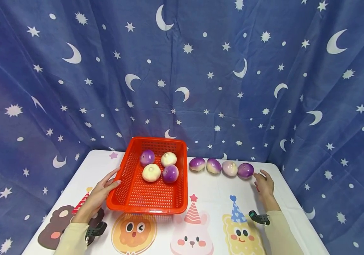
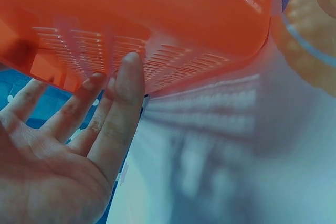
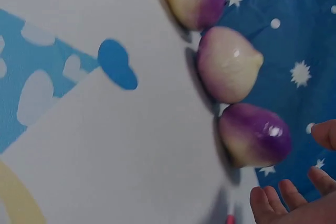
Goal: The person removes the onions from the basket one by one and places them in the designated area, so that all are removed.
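A red plastic basket with slotted walls holds several purple-and-white turnips. My left hand lies against the basket's left side; in the left wrist view its extended fingers touch the slotted wall. To the right of the basket, several more turnips stand in a row along the table's back edge. My right hand is just right of the row's last turnip, its fingers loosely bent. The right wrist view shows a gap between that turnip and the fingertips, with nothing held.
The white tablecloth carries cartoon prints in front of the basket and the row. A blue curtain with moons and stars hangs right behind the table. Each wrist wears a black band. A small red object shows near the right hand.
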Motion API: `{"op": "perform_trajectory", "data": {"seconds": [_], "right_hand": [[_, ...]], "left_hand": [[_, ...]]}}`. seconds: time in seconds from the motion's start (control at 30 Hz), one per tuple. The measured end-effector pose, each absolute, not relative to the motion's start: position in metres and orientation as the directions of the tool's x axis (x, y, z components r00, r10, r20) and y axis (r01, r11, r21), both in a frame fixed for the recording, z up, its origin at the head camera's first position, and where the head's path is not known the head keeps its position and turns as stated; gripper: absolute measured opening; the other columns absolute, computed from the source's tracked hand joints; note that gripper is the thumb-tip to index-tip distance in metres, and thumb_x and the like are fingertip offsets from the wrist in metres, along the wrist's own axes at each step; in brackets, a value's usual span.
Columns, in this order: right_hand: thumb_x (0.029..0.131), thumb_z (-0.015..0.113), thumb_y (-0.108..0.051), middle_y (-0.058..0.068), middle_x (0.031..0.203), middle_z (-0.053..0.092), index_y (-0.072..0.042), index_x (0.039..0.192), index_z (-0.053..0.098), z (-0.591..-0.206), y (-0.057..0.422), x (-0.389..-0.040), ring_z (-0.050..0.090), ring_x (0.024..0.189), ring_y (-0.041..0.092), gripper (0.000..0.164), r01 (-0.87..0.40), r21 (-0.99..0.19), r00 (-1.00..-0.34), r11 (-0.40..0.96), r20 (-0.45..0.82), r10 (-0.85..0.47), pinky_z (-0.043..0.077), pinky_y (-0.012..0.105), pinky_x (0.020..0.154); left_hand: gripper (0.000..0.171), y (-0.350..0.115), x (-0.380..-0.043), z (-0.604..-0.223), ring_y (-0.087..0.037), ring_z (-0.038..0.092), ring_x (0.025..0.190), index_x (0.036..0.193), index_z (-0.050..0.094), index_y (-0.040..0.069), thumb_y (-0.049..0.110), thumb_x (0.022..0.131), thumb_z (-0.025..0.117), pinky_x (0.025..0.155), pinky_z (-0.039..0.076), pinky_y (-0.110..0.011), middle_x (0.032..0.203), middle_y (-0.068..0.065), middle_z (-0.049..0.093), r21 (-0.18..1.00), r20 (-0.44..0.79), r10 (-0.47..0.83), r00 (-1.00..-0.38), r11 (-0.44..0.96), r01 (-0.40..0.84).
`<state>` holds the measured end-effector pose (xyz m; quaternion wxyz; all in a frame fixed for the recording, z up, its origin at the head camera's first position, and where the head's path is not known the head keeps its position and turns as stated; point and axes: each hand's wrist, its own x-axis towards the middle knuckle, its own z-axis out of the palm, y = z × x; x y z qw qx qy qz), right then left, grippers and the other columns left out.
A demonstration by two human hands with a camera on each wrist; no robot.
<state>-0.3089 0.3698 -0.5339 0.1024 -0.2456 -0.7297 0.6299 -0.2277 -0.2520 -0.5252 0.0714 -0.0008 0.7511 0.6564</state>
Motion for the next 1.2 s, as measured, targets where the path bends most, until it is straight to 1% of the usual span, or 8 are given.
{"op": "perform_trajectory", "data": {"seconds": [0.1,0.2,0.33,0.4,0.57,0.8,1.03,1.2], "right_hand": [[0.097,0.060,-0.026,0.004,0.134,0.047,-0.012,0.151,0.035,-0.524,0.367,-0.304,0.058,0.081,-0.002,0.061,0.205,-0.975,-0.860,0.088,-0.136,0.491,0.054,0.019,0.077],[0.097,0.060,-0.023,0.006,0.137,0.046,-0.013,0.150,0.036,-0.513,0.363,-0.300,0.058,0.088,-0.001,0.059,0.175,-0.981,-0.861,0.079,-0.114,0.495,0.054,0.021,0.081],[0.097,0.060,-0.026,0.005,0.142,0.045,-0.017,0.149,0.039,-0.500,0.357,-0.295,0.057,0.099,0.004,0.057,0.161,-0.983,-0.862,0.094,-0.093,0.498,0.054,0.018,0.078],[0.097,0.061,-0.027,0.006,0.145,0.044,-0.018,0.149,0.040,-0.494,0.353,-0.292,0.056,0.097,0.000,0.057,0.146,-0.984,-0.868,0.099,-0.079,0.491,0.054,0.016,0.081],[0.096,0.062,-0.025,0.005,0.144,0.045,-0.016,0.148,0.041,-0.478,0.341,-0.286,0.057,0.101,-0.001,0.056,0.091,-0.991,-0.886,0.094,-0.038,0.461,0.047,0.028,0.106],[0.097,0.061,-0.018,-0.010,0.126,0.050,-0.015,0.144,0.045,-0.464,0.322,-0.278,0.055,0.106,0.001,0.050,0.017,-0.998,-0.917,0.058,0.008,0.399,0.048,0.007,0.085],[0.097,0.060,-0.011,-0.014,0.121,0.051,-0.014,0.140,0.047,-0.452,0.301,-0.271,0.053,0.107,0.002,0.045,-0.072,-0.996,-0.944,0.044,0.082,0.321,0.048,0.007,0.085],[0.096,0.061,-0.010,-0.013,0.121,0.052,-0.013,0.140,0.048,-0.446,0.285,-0.268,0.052,0.110,0.005,0.046,-0.069,-0.996,-0.954,0.063,0.085,0.288,0.048,0.008,0.086]], "left_hand": [[0.066,-0.253,-0.228,-0.527,-0.033,0.058,0.120,0.157,0.023,0.030,0.036,0.099,0.056,0.090,0.058,-0.039,0.150,-0.024,0.040,0.986,-0.105,0.092,-0.990,0.138,-0.092],[0.066,-0.252,-0.229,-0.530,-0.031,0.059,0.118,0.156,0.024,0.030,0.036,0.099,0.057,0.090,0.058,-0.039,0.149,-0.024,0.042,0.987,-0.104,0.091,-0.990,0.136,-0.091],[0.066,-0.253,-0.230,-0.531,-0.027,0.060,0.116,0.156,0.025,0.029,0.036,0.099,0.057,0.090,0.058,-0.039,0.148,-0.023,0.042,0.987,-0.099,0.091,-0.991,0.135,-0.086],[0.066,-0.253,-0.230,-0.531,-0.026,0.061,0.115,0.156,0.024,0.029,0.036,0.099,0.057,0.090,0.058,-0.038,0.149,-0.024,0.042,0.987,-0.097,0.097,-0.991,0.138,-0.083],[0.067,-0.253,-0.230,-0.530,-0.024,0.060,0.115,0.156,0.023,0.030,0.037,0.099,0.057,0.089,0.058,-0.036,0.149,-0.024,0.040,0.986,-0.104,0.099,-0.990,0.141,-0.089],[0.066,-0.251,-0.227,-0.525,-0.031,0.058,0.120,0.156,0.024,0.028,0.034,0.100,0.056,0.091,0.058,-0.039,0.149,-0.024,0.041,0.986,-0.109,0.086,-0.990,0.139,-0.096],[0.065,-0.252,-0.227,-0.526,-0.029,0.059,0.119,0.157,0.023,0.028,0.034,0.100,0.055,0.090,0.058,-0.038,0.149,-0.025,0.042,0.985,-0.100,0.089,-0.991,0.146,-0.086],[0.066,-0.252,-0.228,-0.529,-0.024,0.061,0.117,0.156,0.024,0.030,0.037,0.099,0.057,0.091,0.057,-0.037,0.149,-0.022,0.043,0.985,-0.105,0.091,-0.990,0.143,-0.091]]}}
